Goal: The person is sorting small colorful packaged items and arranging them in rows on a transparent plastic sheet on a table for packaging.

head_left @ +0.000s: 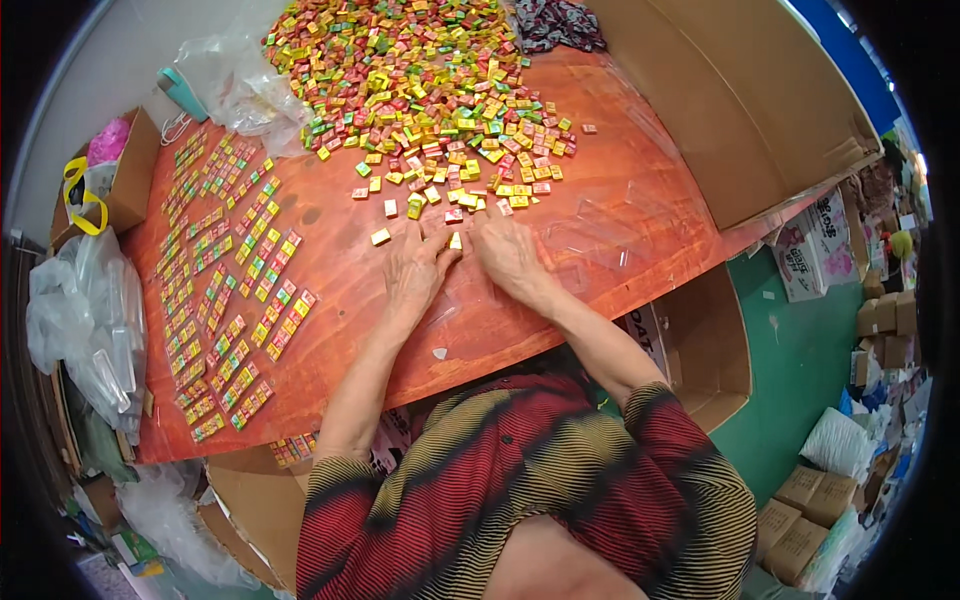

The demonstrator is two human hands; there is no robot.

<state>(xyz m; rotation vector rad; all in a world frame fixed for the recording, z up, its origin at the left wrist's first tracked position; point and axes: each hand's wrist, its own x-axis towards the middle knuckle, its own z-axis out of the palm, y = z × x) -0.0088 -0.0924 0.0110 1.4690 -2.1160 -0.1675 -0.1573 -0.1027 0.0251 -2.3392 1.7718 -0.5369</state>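
Both of my hands work over a red-stained wooden table point(350, 290), just below a spread of small candy-sized boxes. My left hand point(412, 272) is closed, its thumb and forefinger at a small yellow-and-white box point(456, 241). Close beside it, my right hand point(508, 258) reaches forward with fingers stretched onto the table; I see nothing held in it. A red box point(454, 216) lies between the two hands, and a green-and-yellow box point(415, 207) stands just beyond my left fingers. One loose yellow box point(381, 236) lies left of that hand.
A large heap of small boxes point(410, 70) covers the far table. Rows of boxes point(283, 320) lie at the left. A big cardboard carton point(740, 100) stands far right, clear plastic trays point(610, 240) lie right of my hand, and plastic bags point(90, 320) hang at the left edge.
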